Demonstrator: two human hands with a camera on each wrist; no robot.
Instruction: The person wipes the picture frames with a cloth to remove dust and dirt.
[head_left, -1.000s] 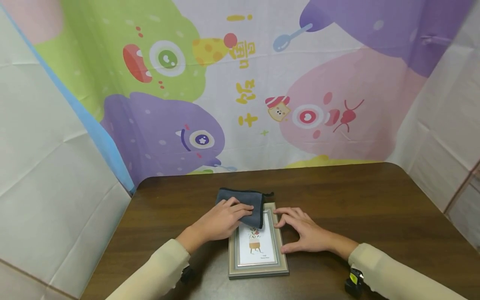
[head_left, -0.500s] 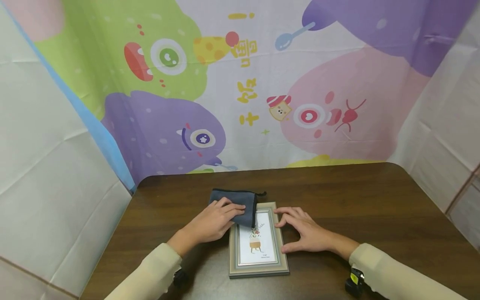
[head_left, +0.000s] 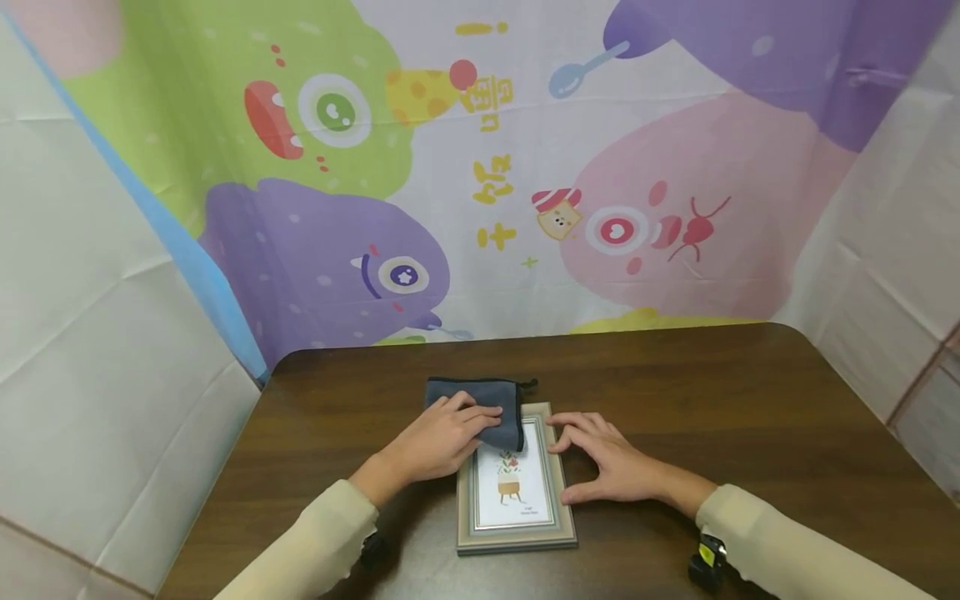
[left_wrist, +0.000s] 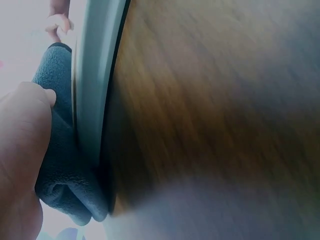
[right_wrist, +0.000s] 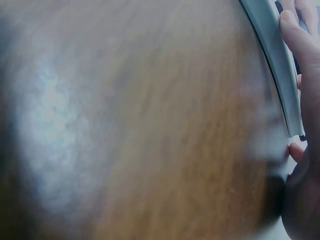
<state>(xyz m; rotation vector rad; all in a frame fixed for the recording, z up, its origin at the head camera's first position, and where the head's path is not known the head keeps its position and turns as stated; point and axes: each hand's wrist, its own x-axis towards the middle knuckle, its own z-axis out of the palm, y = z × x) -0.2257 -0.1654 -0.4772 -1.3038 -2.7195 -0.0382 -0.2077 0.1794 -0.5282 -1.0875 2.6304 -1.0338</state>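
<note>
A picture frame (head_left: pixel 517 542) with a beige-silver border lies flat on the table, showing a print of flowers in a wooden-legged planter. Over its upper left part, my left hand (head_left: pixel 442 433) holds a folded dark grey cloth (head_left: pixel 480 392) with black edging, fingers bent on top. In the left wrist view, the thumb lies against the fuzzy cloth (left_wrist: pixel 57 80) and some of it hangs past the frame's edge (left_wrist: pixel 95 75). My right hand (head_left: pixel 611 467) rests along the frame's right side, fingertips and thumb spread apart against the border. The right wrist view shows its thumb (right_wrist: pixel 295 35) on the frame's side (right_wrist: pixel 277 60).
The dark brown wooden table (head_left: pixel 712 400) extends to both sides and behind the frame. A cartoon-print curtain (head_left: pixel 510 300) hangs at its far edge, with pale sheets (head_left: pixel 112 333) at the sides. Dark devices (head_left: pixel 705 562) are strapped to both wrists.
My left hand and the cloth slide left across the frame, then partly back to the right. The right hand and the frame stay in place.
</note>
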